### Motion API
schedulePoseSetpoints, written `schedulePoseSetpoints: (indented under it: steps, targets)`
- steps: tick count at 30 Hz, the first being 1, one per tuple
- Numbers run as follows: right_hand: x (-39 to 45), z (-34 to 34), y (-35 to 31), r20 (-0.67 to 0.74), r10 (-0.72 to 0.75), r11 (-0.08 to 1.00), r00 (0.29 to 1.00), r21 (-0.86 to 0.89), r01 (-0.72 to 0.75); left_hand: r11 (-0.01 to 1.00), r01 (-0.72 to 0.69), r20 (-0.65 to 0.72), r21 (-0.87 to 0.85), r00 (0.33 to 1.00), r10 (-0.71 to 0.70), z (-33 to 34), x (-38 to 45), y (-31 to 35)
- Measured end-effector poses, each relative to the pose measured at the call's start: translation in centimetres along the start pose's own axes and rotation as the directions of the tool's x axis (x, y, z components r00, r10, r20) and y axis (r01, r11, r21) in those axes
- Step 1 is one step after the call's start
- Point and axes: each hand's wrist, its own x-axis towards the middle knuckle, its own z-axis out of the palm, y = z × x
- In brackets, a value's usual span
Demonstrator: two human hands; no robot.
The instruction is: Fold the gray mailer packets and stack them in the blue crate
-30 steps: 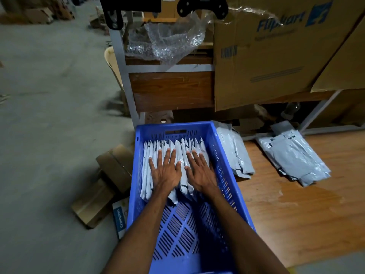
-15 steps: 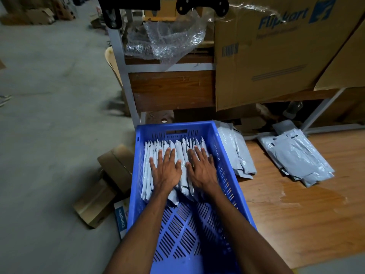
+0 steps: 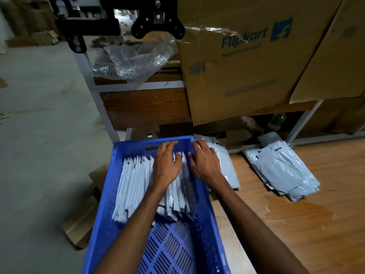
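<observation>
Gray folded mailer packets (image 3: 138, 184) stand on edge in a row across the far half of the blue crate (image 3: 102, 204), which sits at the left edge of the wooden table (image 3: 296, 224). Both hands rest on the far right end of the row: the left hand (image 3: 166, 165) lies over the packet tops with fingers curled down at the crate's far wall, and the right hand (image 3: 205, 163) sits by the far right corner, fingers bent; whether either grip pinches a packet cannot be told. Loose unfolded mailers (image 3: 282, 171) lie on the table to the right, and a large cardboard box (image 3: 246, 72) stands beyond.
</observation>
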Motion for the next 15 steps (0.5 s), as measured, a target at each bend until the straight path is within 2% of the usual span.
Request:
schedulePoseSetpoints:
  steps: [6,10,12,15]
  targets:
    - [-1.2,-0.9,7.1,-0.002,0.035,0.993,0.999,0.114,-0.034,0.996,-0.026,0.097,0.083,0.995,0.018,5.1,-0.2,6.5]
    - [-2.6,-0.6,11.9,0.108,0.064,0.980,0.992,0.179,-0.083,0.962,-0.048,0.180,0.270,0.984,-0.002,9.4,-0.5,9.2]
    - [-3.5,-0.1,13.6,0.197,0.046,0.978,0.979,0.190,-0.084,0.879,-0.082,0.287,0.469,0.956,-0.064,11.3,-0.8,10.1]
    - [-4.6,0.8,15.3,0.297,-0.003,0.978,0.955,0.202,-0.060,0.612,-0.155,0.367,0.776,0.900,-0.237,13.4,-1.5,10.7]
